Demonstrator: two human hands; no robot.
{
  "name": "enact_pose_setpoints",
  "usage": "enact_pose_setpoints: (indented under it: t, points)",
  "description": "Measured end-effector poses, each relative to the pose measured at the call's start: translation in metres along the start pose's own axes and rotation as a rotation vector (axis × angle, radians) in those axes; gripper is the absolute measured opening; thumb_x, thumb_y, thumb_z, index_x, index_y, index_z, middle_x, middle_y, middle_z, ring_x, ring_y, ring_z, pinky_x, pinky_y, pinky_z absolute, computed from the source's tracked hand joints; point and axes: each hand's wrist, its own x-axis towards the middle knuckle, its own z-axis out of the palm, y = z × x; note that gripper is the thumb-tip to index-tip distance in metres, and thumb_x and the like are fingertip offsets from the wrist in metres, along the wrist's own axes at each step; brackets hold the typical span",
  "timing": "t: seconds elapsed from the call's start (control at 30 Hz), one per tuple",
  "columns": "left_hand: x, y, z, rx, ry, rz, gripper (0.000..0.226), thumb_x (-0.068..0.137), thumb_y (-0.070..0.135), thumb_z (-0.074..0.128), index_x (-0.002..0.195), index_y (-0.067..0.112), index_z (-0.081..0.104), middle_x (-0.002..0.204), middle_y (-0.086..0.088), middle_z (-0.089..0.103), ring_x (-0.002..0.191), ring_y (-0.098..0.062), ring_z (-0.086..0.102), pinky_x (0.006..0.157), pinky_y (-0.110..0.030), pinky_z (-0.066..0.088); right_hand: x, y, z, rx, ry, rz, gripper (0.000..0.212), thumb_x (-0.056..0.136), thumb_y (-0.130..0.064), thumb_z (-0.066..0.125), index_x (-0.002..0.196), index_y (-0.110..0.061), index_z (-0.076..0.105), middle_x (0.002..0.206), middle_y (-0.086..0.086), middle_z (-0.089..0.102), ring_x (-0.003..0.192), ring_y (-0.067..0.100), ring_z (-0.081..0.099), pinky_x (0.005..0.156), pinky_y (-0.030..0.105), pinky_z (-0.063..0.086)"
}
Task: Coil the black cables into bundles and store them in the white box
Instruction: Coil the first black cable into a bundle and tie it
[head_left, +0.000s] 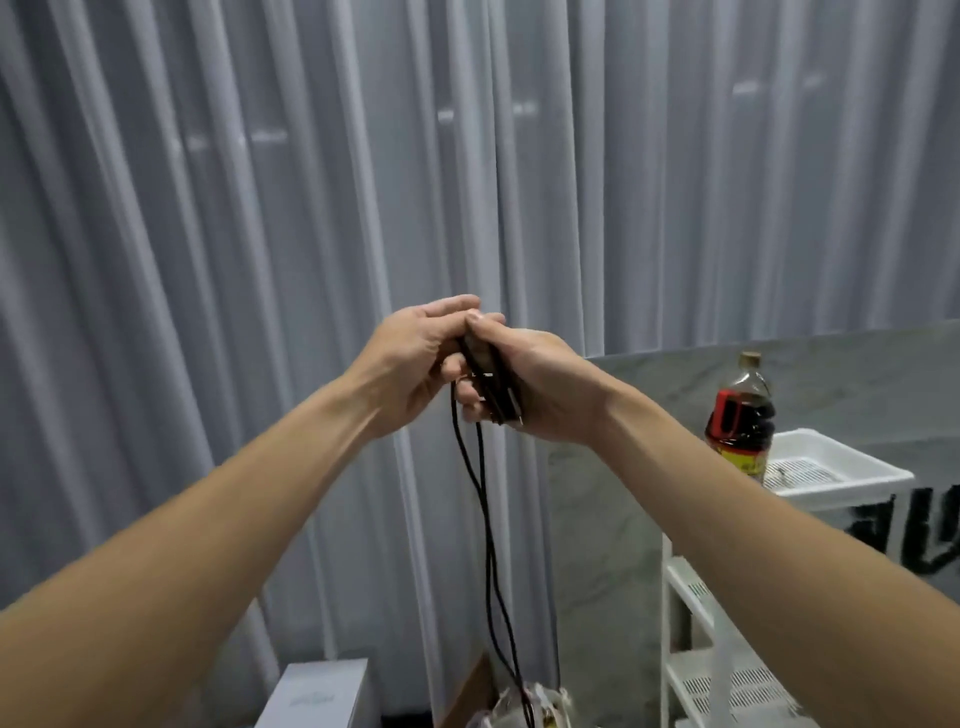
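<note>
Between hands (467, 369) — cable (488, 545), black, dangling

White rack (691, 582), dark bottle (740, 415) on top

Black cable (485, 499), partly bundled, two strands dangling from raised hands (467, 369)

Matt, seemingly rubbery black cable (488, 525)
</note>
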Motion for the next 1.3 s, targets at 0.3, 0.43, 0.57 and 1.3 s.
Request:
enact_pose_setpoints:
  t: [0.3,0.43,0.57,1.3]
  points:
    - [-0.011,0.025,0.002,0.205,-0.035,0.059,0.041,0.1,-0.002,0.044,0.142,0.003,0.043,0.127,-0.01,0.064,0.037,-0.01,0.042,0.048,-0.021,0.047,-0.008,-0.021,0.016,-0.099,-0.013,0.006,0.041,0.108,-0.04,0.038,0.09,-0.007,0.056,0.069,0.004,0.057,0.041,0.009,0.039,0.036,0.019,0.03]
    - [-0.029,0.021,-0.002,0.147,-0.131,0.065,0.018,0.098,-0.002,0.047,0.11,0.005,0.059,0.114,-0.013,0.066,0.047,-0.012,0.053,0.055,-0.021,0.052,-0.026,-0.018,0.031,-0.149,0.051,0.031,0.05,0.107,-0.043,0.038,0.072,-0.014,0.06,0.059,0.0,0.048,0.04,0.008,0.029,0.036,0.017,0.023]
    - [-0.056,0.001,-0.009,0.126,-0.258,0.07,0.01,0.098,0.003,0.049,0.102,0.006,0.058,0.1,-0.017,0.05,0.06,-0.015,0.056,0.066,-0.02,0.053,-0.052,0.0,0.047,-0.15,0.16,0.067,0.049,0.106,-0.048,0.039,0.068,-0.019,0.052,0.055,-0.003,0.04,0.04,0.007,0.025,0.033,0.017,0.019]
    - [-0.208,-0.23,-0.054,0.113,-0.209,-0.227,0.02,0.096,0.009,0.059,0.113,0.018,0.065,0.111,-0.018,0.07,0.093,-0.03,0.059,0.075,-0.024,0.057,-0.188,0.253,0.071,-0.073,0.375,0.205,0.041,0.107,-0.04,0.042,0.096,-0.004,0.058,0.065,0.008,0.057,0.042,0.01,0.045,0.035,0.019,0.035]
